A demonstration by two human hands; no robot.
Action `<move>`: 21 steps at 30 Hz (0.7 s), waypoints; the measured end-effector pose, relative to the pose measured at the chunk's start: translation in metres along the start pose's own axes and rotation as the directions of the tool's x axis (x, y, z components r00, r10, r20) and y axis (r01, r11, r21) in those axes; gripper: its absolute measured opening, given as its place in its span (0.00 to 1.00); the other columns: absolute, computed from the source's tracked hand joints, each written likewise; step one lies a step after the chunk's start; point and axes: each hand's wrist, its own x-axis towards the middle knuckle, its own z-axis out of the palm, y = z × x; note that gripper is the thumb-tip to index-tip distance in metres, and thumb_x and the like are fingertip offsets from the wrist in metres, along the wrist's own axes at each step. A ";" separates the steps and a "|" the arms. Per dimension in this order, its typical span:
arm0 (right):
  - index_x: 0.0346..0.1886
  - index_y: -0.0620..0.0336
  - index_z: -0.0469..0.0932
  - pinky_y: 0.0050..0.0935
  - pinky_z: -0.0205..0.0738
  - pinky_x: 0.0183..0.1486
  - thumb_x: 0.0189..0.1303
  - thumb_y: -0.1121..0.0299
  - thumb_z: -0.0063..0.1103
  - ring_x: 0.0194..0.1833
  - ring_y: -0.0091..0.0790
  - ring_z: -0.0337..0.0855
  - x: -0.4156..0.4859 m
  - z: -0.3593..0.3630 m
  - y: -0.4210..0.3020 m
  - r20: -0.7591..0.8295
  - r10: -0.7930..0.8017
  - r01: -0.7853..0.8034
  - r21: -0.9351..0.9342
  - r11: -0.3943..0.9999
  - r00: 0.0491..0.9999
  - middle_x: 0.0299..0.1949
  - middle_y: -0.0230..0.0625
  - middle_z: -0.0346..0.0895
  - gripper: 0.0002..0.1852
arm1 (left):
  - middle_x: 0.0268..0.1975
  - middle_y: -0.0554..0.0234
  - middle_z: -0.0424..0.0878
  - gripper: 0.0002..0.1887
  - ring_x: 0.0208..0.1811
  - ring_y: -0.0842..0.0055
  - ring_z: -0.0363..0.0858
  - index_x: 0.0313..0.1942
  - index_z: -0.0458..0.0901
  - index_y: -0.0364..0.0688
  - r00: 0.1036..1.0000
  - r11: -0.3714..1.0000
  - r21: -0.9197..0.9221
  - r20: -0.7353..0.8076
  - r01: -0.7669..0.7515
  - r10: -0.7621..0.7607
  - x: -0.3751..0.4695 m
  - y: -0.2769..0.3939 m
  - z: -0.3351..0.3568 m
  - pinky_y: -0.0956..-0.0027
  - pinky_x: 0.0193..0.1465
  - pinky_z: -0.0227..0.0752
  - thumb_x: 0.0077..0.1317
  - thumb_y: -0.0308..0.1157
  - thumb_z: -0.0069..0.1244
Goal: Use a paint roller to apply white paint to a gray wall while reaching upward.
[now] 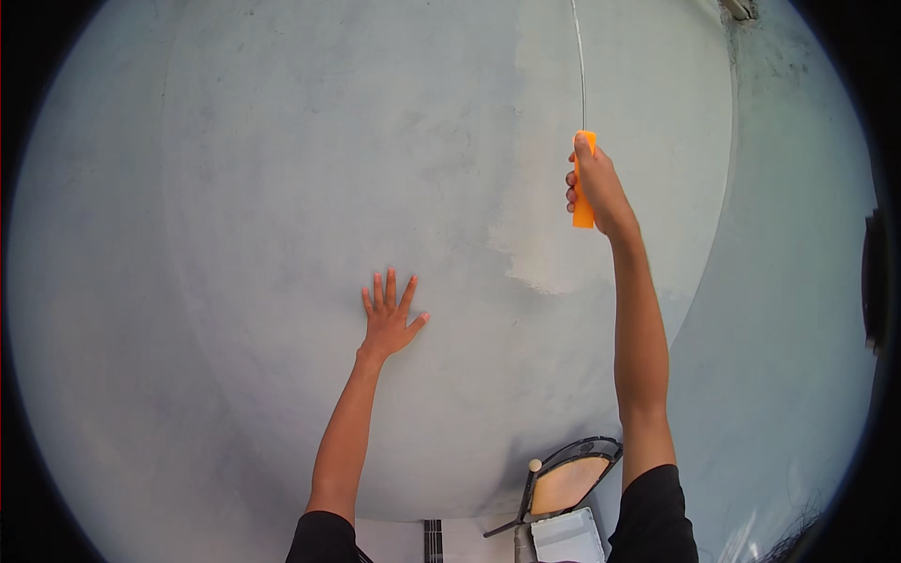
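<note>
My right hand [591, 179] is closed around the orange handle [583, 214] of a tool, probably a paint roller. From the handle a thin metal rod [581, 77] runs up past the top of the view, so the tool's head is hidden. Lower and to the left, my left hand [388, 320] lies against the grey-blue wall [317, 197], fingers spread and holding nothing. A paler, fresh-looking patch of paint [549, 239] covers the wall's upper right part. Its lower left edge is ragged.
A chair [570, 485] with a dark frame and tan panel stands at the wall's foot. Beside it sits a white tray [569, 538]. Another wall [781, 246] meets this one at a corner on the right. A dark object [873, 281] is at the far right.
</note>
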 end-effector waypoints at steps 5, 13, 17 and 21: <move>0.42 0.56 0.65 0.24 0.68 0.24 0.74 0.42 0.42 0.22 0.21 0.65 0.073 -0.023 -0.097 -0.030 -0.095 0.091 -0.115 0.989 0.995 0.26 0.27 0.64 0.24 | 0.80 0.44 0.23 0.46 0.79 0.47 0.13 0.79 0.41 0.55 0.993 0.999 -0.006 0.112 0.032 -0.032 -0.001 0.001 -0.010 0.32 0.73 0.11 0.70 0.59 0.47; 0.42 0.57 0.66 0.23 0.69 0.27 0.75 0.47 0.41 0.24 0.19 0.66 0.077 -0.022 -0.133 0.000 -0.125 0.124 -0.076 0.989 0.992 0.27 0.27 0.66 0.21 | 0.81 0.51 0.26 0.45 0.81 0.49 0.17 0.79 0.45 0.59 1.000 0.999 -0.041 0.017 0.006 -0.006 -0.002 -0.003 -0.005 0.30 0.73 0.17 0.68 0.57 0.50; 0.42 0.58 0.65 0.26 0.69 0.26 0.75 0.44 0.39 0.23 0.22 0.66 0.043 -0.013 -0.084 -0.014 -0.024 0.023 -0.098 0.995 1.000 0.27 0.28 0.65 0.24 | 0.81 0.51 0.26 0.44 0.81 0.49 0.17 0.79 0.46 0.59 1.000 1.000 -0.026 0.008 -0.006 0.006 -0.003 -0.003 -0.004 0.30 0.73 0.17 0.68 0.57 0.50; 0.39 0.54 0.62 0.27 0.67 0.23 0.72 0.37 0.40 0.19 0.23 0.63 0.010 -0.009 -0.013 0.004 0.051 -0.051 -0.045 0.998 0.999 0.23 0.27 0.61 0.27 | 0.80 0.46 0.22 0.47 0.79 0.47 0.12 0.79 0.41 0.55 0.993 1.000 0.005 0.112 0.025 -0.026 0.002 -0.001 -0.012 0.33 0.73 0.11 0.69 0.59 0.48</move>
